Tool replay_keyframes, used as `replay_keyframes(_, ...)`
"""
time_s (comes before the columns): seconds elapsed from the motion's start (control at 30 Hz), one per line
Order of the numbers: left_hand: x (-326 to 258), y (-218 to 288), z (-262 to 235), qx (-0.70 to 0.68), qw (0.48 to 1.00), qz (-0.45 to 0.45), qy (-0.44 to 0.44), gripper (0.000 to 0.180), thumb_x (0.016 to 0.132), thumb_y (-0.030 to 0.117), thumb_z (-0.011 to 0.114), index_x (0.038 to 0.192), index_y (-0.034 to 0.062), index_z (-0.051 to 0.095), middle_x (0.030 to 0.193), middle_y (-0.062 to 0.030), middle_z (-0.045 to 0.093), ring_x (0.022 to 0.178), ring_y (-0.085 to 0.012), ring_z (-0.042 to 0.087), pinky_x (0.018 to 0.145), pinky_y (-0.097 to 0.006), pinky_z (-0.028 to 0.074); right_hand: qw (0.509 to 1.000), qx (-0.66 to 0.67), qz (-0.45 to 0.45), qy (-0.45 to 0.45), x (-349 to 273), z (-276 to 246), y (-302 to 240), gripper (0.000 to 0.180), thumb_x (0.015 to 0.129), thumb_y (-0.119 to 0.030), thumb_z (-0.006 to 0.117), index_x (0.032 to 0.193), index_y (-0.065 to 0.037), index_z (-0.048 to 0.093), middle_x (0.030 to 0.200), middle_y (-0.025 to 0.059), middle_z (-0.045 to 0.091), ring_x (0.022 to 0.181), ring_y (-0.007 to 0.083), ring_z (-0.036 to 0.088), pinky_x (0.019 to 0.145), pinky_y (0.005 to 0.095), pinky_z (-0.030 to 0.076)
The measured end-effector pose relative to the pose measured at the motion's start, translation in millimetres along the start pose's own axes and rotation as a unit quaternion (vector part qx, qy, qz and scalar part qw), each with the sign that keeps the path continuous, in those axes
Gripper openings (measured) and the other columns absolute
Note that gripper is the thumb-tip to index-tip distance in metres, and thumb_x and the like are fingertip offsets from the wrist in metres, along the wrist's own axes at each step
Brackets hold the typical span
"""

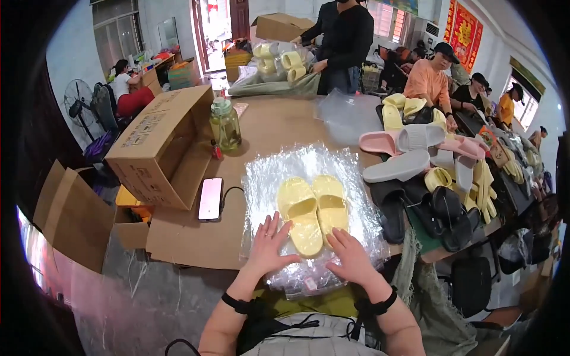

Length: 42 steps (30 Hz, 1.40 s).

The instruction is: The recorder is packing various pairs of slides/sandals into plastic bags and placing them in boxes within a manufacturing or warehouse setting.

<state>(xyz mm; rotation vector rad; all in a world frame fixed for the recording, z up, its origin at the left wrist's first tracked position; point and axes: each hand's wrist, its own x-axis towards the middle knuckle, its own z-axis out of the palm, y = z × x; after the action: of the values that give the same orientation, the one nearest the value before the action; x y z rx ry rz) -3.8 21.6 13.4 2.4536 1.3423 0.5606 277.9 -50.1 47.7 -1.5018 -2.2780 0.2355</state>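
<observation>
A pair of pale yellow slide slippers, the left slipper (301,216) and the right slipper (331,202), lies side by side with the toe ends pointing away from me. They appear to be inside or under clear plastic, on a pile of clear plastic bags (261,172) at the table's near edge. My left hand (270,249) is open, its fingers spread on the plastic beside the left slipper. Open as well, my right hand (352,259) rests by the heel of the right slipper, fingertips at its edge. Whether the slippers are fully inside a bag I cannot tell.
Left of the bags lie a phone (211,199) with a cable and an open cardboard box (160,142). A green-tinted bottle (225,126) stands behind them. Loose slippers, including a grey slide (396,167), pile up at the right. Co-workers stand and sit beyond the table.
</observation>
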Motion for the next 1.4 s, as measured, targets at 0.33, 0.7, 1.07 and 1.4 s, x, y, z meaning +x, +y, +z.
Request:
replay_keyframes(0.33,4,4,0,0.010,1.000,-0.006,0.011,0.112,0.071,0.069,0.076,0.159,0.0167,0.031,0.166,-0.0226,0.016,0.152,-0.0438,0.016,0.123,-0.054,0.016,0.973,0.042,0.182,0.136,112,10,-1,0.041,0.088,-0.043,0.071,0.097,-0.003,0.073,0.087,0.0151,0.070,0.083,0.0353,0.068,0.076,0.0452,0.054)
replay_keyframes(0.7,1,0,8,0.051,0.998,0.020,0.042,0.108,0.074,0.068,0.073,0.156,0.0101,0.034,0.164,-0.0260,0.019,0.149,-0.0473,0.022,0.121,-0.057,0.020,0.972,0.003,0.189,0.141,138,55,14,0.032,0.090,-0.034,0.066,0.084,-0.003,0.068,0.081,0.0179,0.068,0.077,0.0367,0.068,0.071,0.0477,0.054)
replay_keyframes(1.07,1,7,1,0.024,0.999,-0.039,0.021,0.132,0.068,0.058,0.083,0.155,-0.0101,0.011,0.160,-0.0321,0.022,0.151,-0.0407,0.023,0.125,-0.049,0.014,0.967,-0.004,0.223,0.123,135,54,1,0.032,0.090,-0.034,0.065,0.091,-0.002,0.066,0.088,0.0194,0.068,0.083,0.0376,0.068,0.073,0.0484,0.054)
replay_keyframes(1.4,-1,-6,15,0.029,0.998,-0.003,0.057,0.100,0.085,0.046,0.071,0.154,-0.0073,0.022,0.159,-0.0296,0.028,0.149,-0.0420,0.028,0.123,-0.052,0.019,0.966,0.077,0.196,0.150,110,42,14,0.024,0.088,-0.029,0.064,0.085,-0.005,0.062,0.078,0.0147,0.066,0.077,0.0362,0.066,0.069,0.0475,0.052)
